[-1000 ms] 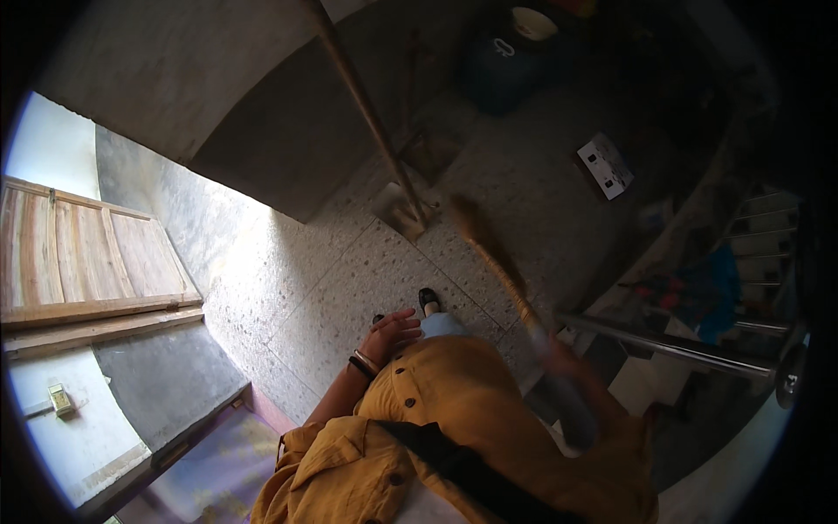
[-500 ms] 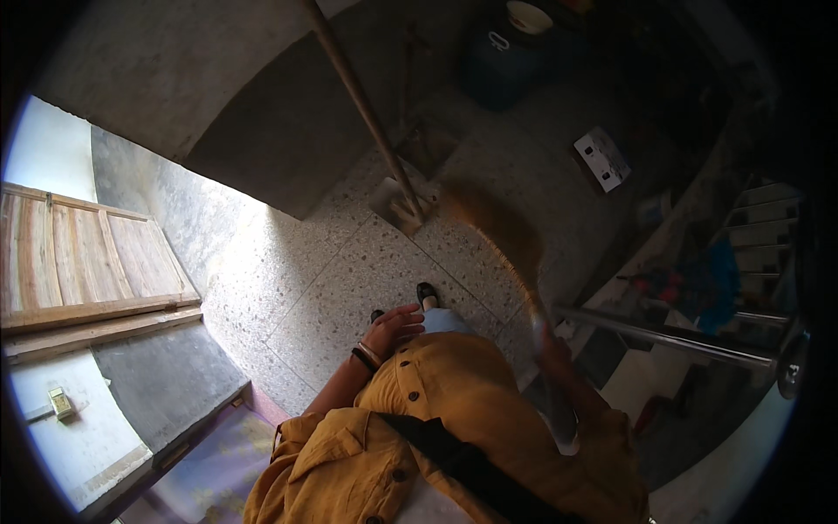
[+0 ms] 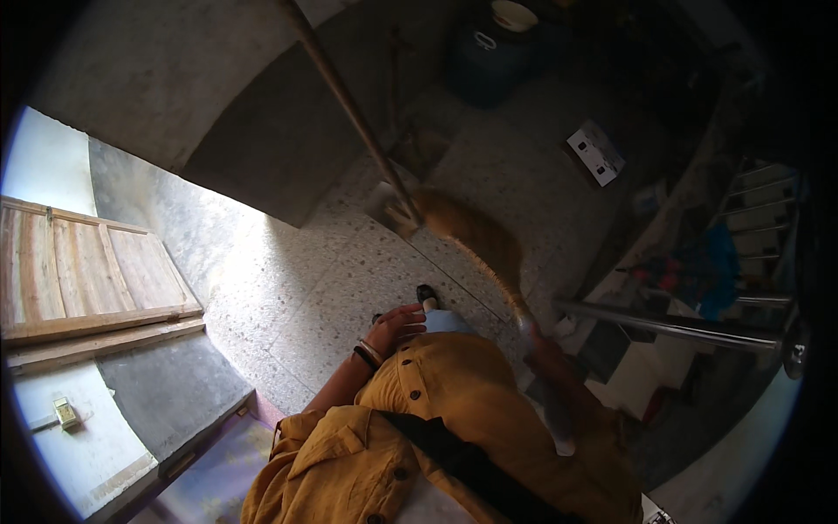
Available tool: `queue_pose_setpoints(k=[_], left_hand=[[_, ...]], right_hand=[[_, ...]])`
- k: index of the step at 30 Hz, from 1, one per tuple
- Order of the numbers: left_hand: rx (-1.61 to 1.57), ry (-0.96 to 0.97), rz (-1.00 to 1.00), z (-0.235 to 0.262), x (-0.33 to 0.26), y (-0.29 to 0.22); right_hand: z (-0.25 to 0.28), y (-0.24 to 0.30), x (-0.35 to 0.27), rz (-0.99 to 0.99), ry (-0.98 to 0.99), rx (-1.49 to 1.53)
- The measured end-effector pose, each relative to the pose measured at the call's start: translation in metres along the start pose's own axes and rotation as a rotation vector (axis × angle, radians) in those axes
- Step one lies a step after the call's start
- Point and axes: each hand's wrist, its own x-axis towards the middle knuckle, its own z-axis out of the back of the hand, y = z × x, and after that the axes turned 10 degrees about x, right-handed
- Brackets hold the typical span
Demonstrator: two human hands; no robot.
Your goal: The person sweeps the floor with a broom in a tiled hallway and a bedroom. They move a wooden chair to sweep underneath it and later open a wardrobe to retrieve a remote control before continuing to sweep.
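Observation:
My right hand (image 3: 546, 353) is closed around the pale handle of a soft grass broom (image 3: 480, 236). The broom's brown bristles fan out over the speckled floor ahead and to the left of that hand, close to the foot of a long wooden pole (image 3: 349, 96). That pole leans at a slant, and a flat, pale piece (image 3: 394, 210) lies at its lower end; I cannot make out its kind. My left hand (image 3: 397, 328) holds nothing and lies in front of my yellow shirt with its fingers stretched out, a bracelet and a dark band at the wrist.
A metal railing (image 3: 672, 325) with a blue and red umbrella-like cloth (image 3: 711, 271) stands on the right beside steps. Farther off are a white box (image 3: 597, 153) and a dark blue drum (image 3: 489, 65). A wooden door (image 3: 96, 262) is on the left.
My right hand and the broom have moved a little to the left, bringing the bristles nearer the wooden pole's foot. The left hand keeps its place.

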Motion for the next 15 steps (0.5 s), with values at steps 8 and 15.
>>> queue_pose_setpoints(k=[8,15], left_hand=[[0.032,0.003,0.036,0.003,-0.003,-0.001],[0.024,0.040,0.013,0.004,0.003,0.004]], right_hand=[[-0.011,-0.014,0.020,-0.091,-0.146,0.026],[-0.002,-0.059,0.005,0.114,-0.137,0.627]])
